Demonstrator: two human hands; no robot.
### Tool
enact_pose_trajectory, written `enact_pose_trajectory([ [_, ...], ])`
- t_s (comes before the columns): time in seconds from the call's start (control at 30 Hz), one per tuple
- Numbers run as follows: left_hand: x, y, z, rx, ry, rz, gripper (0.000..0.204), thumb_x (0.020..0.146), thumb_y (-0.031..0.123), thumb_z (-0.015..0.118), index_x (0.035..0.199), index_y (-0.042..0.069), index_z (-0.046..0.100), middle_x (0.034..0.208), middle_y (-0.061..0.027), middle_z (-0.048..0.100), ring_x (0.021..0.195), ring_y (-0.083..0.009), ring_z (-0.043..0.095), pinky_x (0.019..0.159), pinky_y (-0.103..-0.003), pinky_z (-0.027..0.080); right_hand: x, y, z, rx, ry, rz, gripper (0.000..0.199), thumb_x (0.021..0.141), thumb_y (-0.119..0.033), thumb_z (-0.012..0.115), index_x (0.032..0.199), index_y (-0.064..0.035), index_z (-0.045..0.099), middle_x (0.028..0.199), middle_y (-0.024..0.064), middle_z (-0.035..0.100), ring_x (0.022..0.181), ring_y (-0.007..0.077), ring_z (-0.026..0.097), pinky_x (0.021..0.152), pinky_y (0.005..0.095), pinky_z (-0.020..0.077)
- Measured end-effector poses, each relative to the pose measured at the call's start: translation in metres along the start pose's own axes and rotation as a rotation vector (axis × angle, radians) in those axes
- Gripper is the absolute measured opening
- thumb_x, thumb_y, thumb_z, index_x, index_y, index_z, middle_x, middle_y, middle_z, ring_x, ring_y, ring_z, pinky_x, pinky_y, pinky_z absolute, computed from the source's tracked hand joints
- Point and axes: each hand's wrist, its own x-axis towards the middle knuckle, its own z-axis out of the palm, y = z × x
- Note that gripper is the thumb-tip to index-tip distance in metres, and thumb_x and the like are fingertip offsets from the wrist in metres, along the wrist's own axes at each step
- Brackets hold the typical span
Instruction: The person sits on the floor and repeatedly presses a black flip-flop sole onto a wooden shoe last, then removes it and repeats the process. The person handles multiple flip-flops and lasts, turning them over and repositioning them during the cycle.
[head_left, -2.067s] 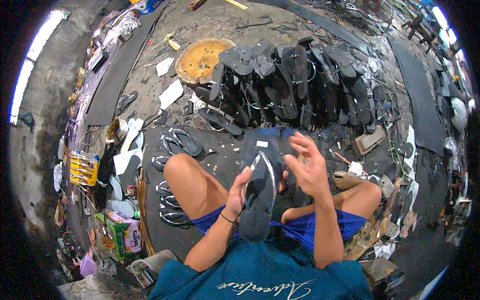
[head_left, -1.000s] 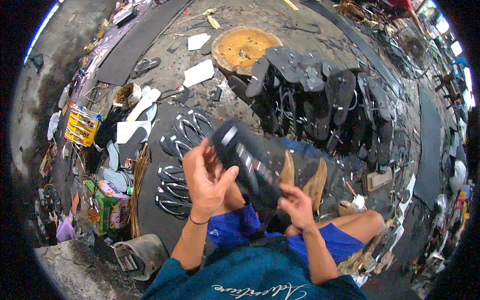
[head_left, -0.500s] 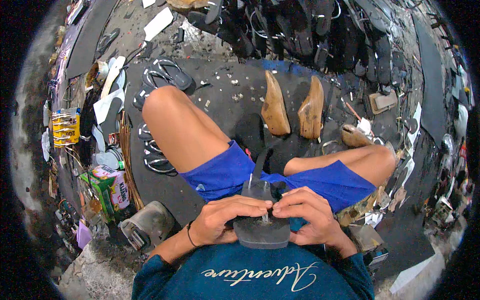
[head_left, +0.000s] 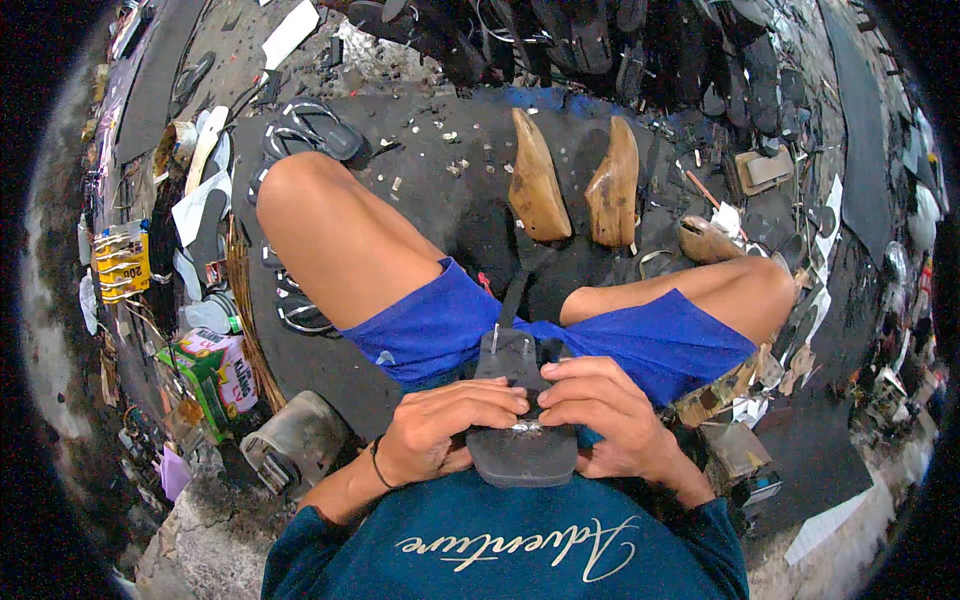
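A dark grey sandal sole (head_left: 522, 462) lies close to my lap, its broad rounded end toward my shirt. My left hand (head_left: 440, 425) grips its left edge, fingers bent across the top. From the other side my right hand (head_left: 608, 412) holds it the same way, thumb under the edge. The fingertips nearly meet over the sole's middle, where a small whitish patch shows between them. At the sole's far end a short pale piece (head_left: 495, 336) stands up. Whatever lies beneath the sole is hidden.
Two wooden shoe lasts (head_left: 540, 190) stand beyond my knees, with another wooden last (head_left: 708, 240) at the right. Black flip-flops (head_left: 318, 132) lie by my left knee. A grey metal block (head_left: 298, 440) and a pink-green box (head_left: 215, 375) sit at left. Many dark sandals (head_left: 600, 40) pile up ahead.
Both hands have slid slightly along the sole away from my body, and the fingertips have parted a little. The pale upright pieces at the sole's middle no longer stand out. The view has shifted slightly.
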Motion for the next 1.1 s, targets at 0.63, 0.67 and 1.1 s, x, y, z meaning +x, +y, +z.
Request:
enact_pose_trajectory([
  [0.63, 0.040, -0.041, -0.001, -0.956, 0.187, -0.446, 0.060, 0.089, 0.010, 0.069, 0.141, -0.002, 0.044, 0.133, -0.0180, 0.060, 0.115, -0.0278, 0.065, 0.097, -0.041, 0.055, 0.099, 0.251, 0.074, -0.613, 0.269, 0.839, 0.107, 0.076, -0.032, 0.082, 0.160, -0.0226, 0.016, 0.156, 0.0210, 0.027, 0.139, 0.0508, 0.033, 0.106, 0.0623, 0.0376],
  [0.67, 0.041, -0.049, -0.003, -0.934, 0.158, -0.414, 0.057, 0.091, 0.014, 0.070, 0.140, -0.002, 0.046, 0.133, -0.0170, 0.061, 0.115, -0.0260, 0.065, 0.097, -0.041, 0.055, 0.102, 0.248, 0.066, -0.549, 0.347, 0.834, 0.109, 0.074, -0.028, 0.083, 0.160, -0.0226, 0.016, 0.157, 0.0210, 0.026, 0.139, 0.0511, 0.034, 0.105, 0.0637, 0.0390],
  [1.1, 0.090, -0.087, -0.055, -0.816, 0.650, -0.371, 0.061, 0.099, 0.048, 0.059, 0.133, -0.003, 0.053, 0.123, -0.0111, 0.066, 0.103, -0.0183, 0.066, 0.088, -0.035, 0.055, 0.005, 0.016, -0.017, 1.218, 0.152, 0.616, 0.080, 0.087, -0.040, 0.063, 0.144, 0.0109, 0.038, 0.129, 0.0297, 0.059, 0.111, 0.0421, 0.065, 0.093, 0.0523, 0.0553],
])
